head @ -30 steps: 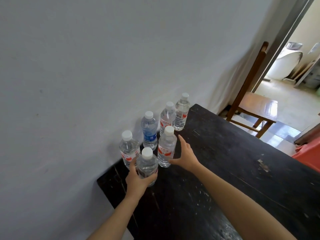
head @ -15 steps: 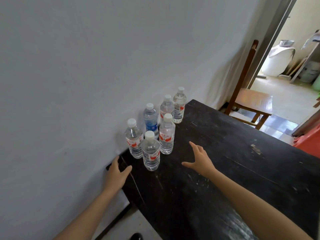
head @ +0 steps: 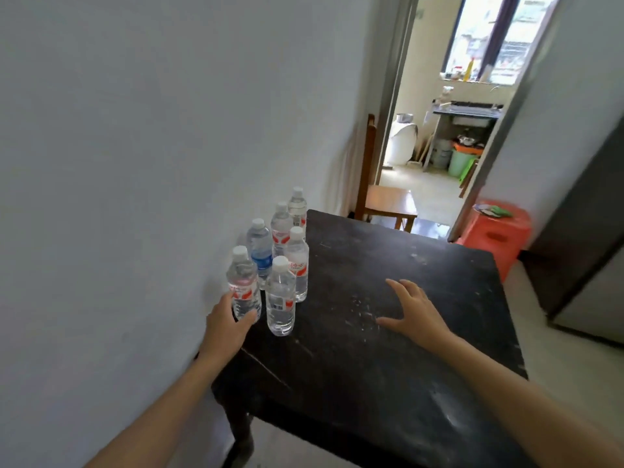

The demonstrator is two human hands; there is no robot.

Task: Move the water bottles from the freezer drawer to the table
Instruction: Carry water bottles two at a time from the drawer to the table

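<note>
Several clear water bottles stand upright in a cluster at the wall side of the black table [head: 388, 359]. My left hand [head: 224, 324] wraps round the lower part of the leftmost bottle [head: 241, 276], thumb in front and fingers behind. Just right of it stands the front bottle [head: 280, 298]. Behind are a blue-labelled bottle [head: 260, 251] and red-labelled bottles [head: 297, 261]. My right hand [head: 417, 312] is spread flat, low over the tabletop to the right of the bottles, and holds nothing. No freezer drawer is in view.
A grey wall runs along the table's left side. Beyond the far edge stand a wooden chair [head: 388, 201] and an orange plastic stool [head: 493, 231]. A dark cabinet or appliance [head: 587, 251] stands at the right. An open doorway leads to a kitchen.
My left hand moved from the table's near-left edge up to the leftmost bottle and closed round it. My right hand shifted right, away from the bottles. The view lifted toward the doorway.
</note>
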